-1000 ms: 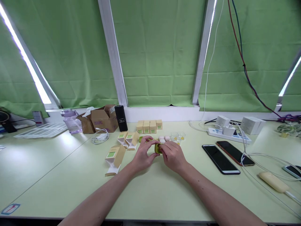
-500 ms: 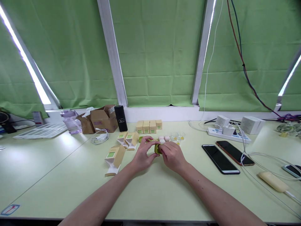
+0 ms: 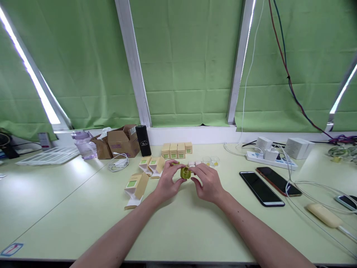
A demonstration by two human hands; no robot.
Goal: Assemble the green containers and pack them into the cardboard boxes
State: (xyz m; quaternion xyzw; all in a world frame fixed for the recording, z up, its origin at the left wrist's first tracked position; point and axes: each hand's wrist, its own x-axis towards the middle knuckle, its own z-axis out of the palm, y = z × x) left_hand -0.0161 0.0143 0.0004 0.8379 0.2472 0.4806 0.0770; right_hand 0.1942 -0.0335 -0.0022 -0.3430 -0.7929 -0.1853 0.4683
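My left hand (image 3: 168, 181) grips a small olive-green hollow case (image 3: 185, 172) between thumb and fingers, just above the table. Its opening faces me, and a small raised part shows inside. At the case's right edge is my right hand (image 3: 208, 183), thumb and index finger apart; whether a fingertip touches the rim I cannot tell. Partly hidden behind the hands are small pink-white pieces (image 3: 191, 163) and clear round cups (image 3: 214, 161) with yellow inside. Opened cardboard boxes (image 3: 137, 185) lie left of my left hand.
Several closed small boxes (image 3: 173, 150) stand in a row behind. At the back left are a black cylinder (image 3: 143, 140), a brown carton (image 3: 122, 143) and a purple bottle (image 3: 85, 145). Rightward lie a black phone (image 3: 261, 188), another phone (image 3: 278, 181), a power strip (image 3: 270, 160) and loose cables.
The fingers of my right hand have come out of the case's opening and moved slightly right. The case in my left hand now faces me more, a little higher and further left.
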